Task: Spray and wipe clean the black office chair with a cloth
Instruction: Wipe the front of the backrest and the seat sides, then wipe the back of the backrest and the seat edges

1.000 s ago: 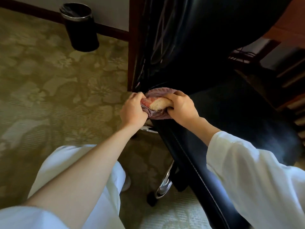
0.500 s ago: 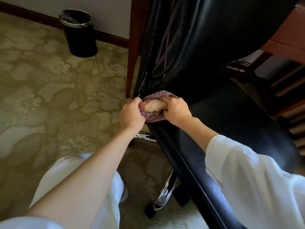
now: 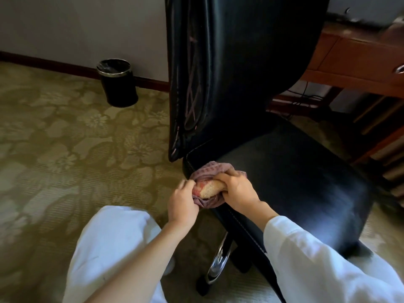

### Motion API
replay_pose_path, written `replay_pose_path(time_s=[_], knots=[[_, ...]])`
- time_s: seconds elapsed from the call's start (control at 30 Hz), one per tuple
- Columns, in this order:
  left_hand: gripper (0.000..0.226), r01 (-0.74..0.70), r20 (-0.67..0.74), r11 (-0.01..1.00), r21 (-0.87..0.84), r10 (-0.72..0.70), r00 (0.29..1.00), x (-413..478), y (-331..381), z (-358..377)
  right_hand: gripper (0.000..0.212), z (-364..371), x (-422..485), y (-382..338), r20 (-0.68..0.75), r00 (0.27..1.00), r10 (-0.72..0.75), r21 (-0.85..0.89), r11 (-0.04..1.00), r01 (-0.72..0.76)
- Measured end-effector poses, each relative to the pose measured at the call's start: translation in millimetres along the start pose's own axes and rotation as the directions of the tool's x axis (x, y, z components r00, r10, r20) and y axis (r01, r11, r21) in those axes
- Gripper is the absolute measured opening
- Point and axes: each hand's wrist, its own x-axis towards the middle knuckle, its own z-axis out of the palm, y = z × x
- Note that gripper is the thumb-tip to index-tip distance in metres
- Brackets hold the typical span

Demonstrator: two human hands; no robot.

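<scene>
Green flowery carpet (image 3: 65, 149) covers the floor. Two hands, left hand (image 3: 182, 203) and right hand (image 3: 237, 190), squeeze one bunched purple cloth (image 3: 209, 171) on the back corner of one shiny black leather office chair (image 3: 284, 171). One round black bin (image 3: 118, 83) stands by the wall.

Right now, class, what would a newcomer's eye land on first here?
The tall black office chair fills the middle, with pinkish streaks down its back edge. At the seat's near-left corner, the left hand and right hand bunch a mauve cloth. A black wastebasket stands by the wall, left.
</scene>
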Motion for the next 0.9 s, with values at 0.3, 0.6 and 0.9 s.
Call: replay_pose_path(time_s=[0.3,0.6,0.9], knots=[[0.061,-0.117,0.109,0.992,0.037,0.112,0.988,-84.2,38.4,23.7,0.049,-12.4,-101.4,24.9,0.013,0.994,0.113,-0.026,0.993,-0.112],[0.058,-0.179,0.164,0.983,0.035,0.172,0.971,-138.2,74.9,44.7,0.043,-24.5,-175.8,45.8,-0.017,0.983,0.183,-0.043,0.982,-0.184],[0.061,-0.284,0.268,0.959,0.002,0.273,0.924,-157.8,98.8,60.9,0.041,-38.5,-212.2,69.1,-0.004,0.972,0.237,-0.065,0.969,-0.237]])
